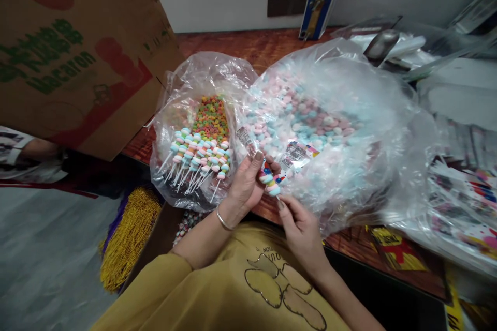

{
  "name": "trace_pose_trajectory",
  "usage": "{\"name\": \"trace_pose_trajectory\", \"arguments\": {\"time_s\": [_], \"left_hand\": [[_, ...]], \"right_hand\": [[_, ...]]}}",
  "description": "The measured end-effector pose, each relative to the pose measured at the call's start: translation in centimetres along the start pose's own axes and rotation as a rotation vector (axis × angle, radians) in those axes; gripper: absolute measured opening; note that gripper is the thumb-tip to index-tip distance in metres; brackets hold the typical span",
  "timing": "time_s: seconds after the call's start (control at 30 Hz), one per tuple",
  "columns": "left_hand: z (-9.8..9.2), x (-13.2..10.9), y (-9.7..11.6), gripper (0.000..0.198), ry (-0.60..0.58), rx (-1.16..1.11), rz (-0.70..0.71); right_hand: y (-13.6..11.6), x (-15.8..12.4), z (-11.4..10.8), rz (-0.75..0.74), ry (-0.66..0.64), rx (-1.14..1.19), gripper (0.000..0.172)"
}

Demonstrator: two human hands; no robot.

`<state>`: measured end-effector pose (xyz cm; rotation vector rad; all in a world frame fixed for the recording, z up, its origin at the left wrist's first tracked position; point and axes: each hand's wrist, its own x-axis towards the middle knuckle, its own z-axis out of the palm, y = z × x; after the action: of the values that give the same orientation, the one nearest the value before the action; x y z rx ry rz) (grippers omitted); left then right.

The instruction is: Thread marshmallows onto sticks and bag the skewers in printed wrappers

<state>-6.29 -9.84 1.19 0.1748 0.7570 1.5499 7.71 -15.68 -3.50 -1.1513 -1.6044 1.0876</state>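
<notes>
My left hand [248,181], with a bangle at its wrist, is closed on a small printed plastic wrapper [266,168]. Just below the wrapper's colourful part shows a marshmallow lollipop [271,186] in pink, yellow and blue. Whether its top sits inside the wrapper I cannot tell. My right hand [298,222] pinches the lollipop's stick from below. Left of my hands, a row of similar marshmallow lollipops [200,155] lies on a clear bag, white sticks toward me. Another printed wrapper [297,158] rests on the large bag of pastel marshmallows [322,114] just beyond my hands.
Small orange and green ring candies [212,116] fill the left bag. A large cardboard box [77,51] stands at left. On the right are a metal scoop [382,44] and a pile of printed wrappers [462,207]. A blue box [318,13] stands by the wall.
</notes>
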Motion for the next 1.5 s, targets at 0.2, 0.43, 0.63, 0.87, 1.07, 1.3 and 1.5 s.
{"name": "trace_pose_trajectory", "arguments": {"time_s": [0.2, 0.43, 0.63, 0.87, 1.07, 1.3, 1.5], "left_hand": [[0.7, -0.8, -1.9, 0.048, 0.108, 0.121, 0.041], [0.1, -0.1, -0.6, 0.043, -0.005, 0.016, -0.072], [-0.2, -1.0, 0.3, 0.062, -0.22, 0.152, -0.052], [-0.6, -1.7, -0.7, 0.068, -0.237, 0.244, -0.014], [-0.6, -1.4, -0.2, 0.073, -0.303, 0.179, -0.033], [0.0, 1.1, 0.6, 0.057, -0.259, 0.072, -0.053], [0.6, -0.2, -3.2, 0.044, -0.172, 0.105, -0.051]], "right_hand": [[1.1, -0.2, 0.7, -0.408, 0.277, -0.601, 0.019], [-0.1, 0.1, -0.4, -0.198, 0.15, -0.256, 0.02], [-0.3, 0.1, -0.5, -0.108, 0.155, -0.138, 0.018], [-0.4, -0.1, -0.4, -0.087, 0.16, -0.111, 0.016], [-0.6, -0.3, -0.3, -0.059, 0.151, -0.063, 0.017], [-0.5, -0.5, 0.2, -0.121, 0.123, -0.111, 0.015], [-0.2, 0.1, 0.7, -0.145, 0.168, -0.167, 0.015]]}}
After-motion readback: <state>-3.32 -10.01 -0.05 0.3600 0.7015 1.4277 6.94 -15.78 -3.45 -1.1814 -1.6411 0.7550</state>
